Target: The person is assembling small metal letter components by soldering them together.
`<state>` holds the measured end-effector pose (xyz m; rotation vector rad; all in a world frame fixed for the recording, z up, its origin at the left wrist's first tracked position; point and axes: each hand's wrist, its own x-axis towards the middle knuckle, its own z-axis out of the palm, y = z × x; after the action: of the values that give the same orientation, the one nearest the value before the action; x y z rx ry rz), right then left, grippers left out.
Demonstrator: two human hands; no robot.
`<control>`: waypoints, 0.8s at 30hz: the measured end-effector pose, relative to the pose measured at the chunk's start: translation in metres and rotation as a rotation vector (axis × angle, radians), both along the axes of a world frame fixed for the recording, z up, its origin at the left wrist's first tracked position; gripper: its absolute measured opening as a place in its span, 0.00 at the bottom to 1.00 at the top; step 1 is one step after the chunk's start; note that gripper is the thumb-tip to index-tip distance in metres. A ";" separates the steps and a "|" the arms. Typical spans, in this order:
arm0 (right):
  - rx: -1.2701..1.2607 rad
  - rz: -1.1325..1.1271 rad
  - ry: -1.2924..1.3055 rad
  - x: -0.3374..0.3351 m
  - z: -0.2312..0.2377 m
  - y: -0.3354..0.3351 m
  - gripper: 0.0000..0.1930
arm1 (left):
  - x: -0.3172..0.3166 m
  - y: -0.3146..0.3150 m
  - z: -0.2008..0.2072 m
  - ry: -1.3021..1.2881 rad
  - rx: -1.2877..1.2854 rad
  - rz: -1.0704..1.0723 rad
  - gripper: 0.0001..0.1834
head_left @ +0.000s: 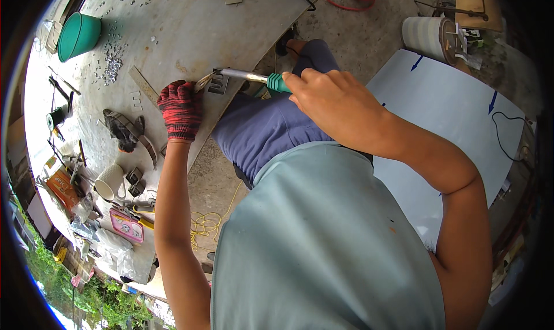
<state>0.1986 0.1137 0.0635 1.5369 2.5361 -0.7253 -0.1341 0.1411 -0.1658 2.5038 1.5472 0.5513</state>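
Note:
In a red and black knit glove, my left hand (180,109) is closed at the table's right edge. From its fingers sticks out a pale, two-pronged gripping tool like pliers (203,82). Its tip meets a small dark metal piece (217,83) with comb-like prongs, shaped like an E. My bare right hand (332,96) is wrapped round a green-handled tool with a silver, tube-like shaft (245,74). The shaft points left, and its end reaches the top of the metal piece; whether they touch I cannot tell. On the table beside the glove lies a thin E-shaped outline (137,100).
Left on the grey table (173,36) are a green bucket (79,37), scattered metal bits (112,64), a flat metal strip (143,83), a dark glove-like bundle (122,131), a white mug (109,182) and a pink tray (127,225). A white board (438,116) lies to the right.

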 end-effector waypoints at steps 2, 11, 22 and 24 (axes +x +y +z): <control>0.001 0.000 -0.008 -0.001 0.002 0.001 0.07 | 0.000 0.000 0.000 0.019 0.008 -0.001 0.18; -0.090 -0.009 -0.105 -0.003 0.008 -0.001 0.11 | -0.001 0.000 0.000 0.021 -0.009 -0.006 0.18; -0.076 -0.009 -0.097 -0.005 0.000 0.000 0.11 | 0.002 0.001 0.006 0.015 -0.008 -0.009 0.18; -0.069 -0.006 -0.094 -0.005 0.000 0.000 0.11 | 0.001 0.000 0.005 0.018 -0.006 -0.009 0.18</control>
<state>0.1936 0.1135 0.0631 1.5202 2.4151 -0.7155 -0.1326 0.1411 -0.1607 2.5172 1.5407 0.5232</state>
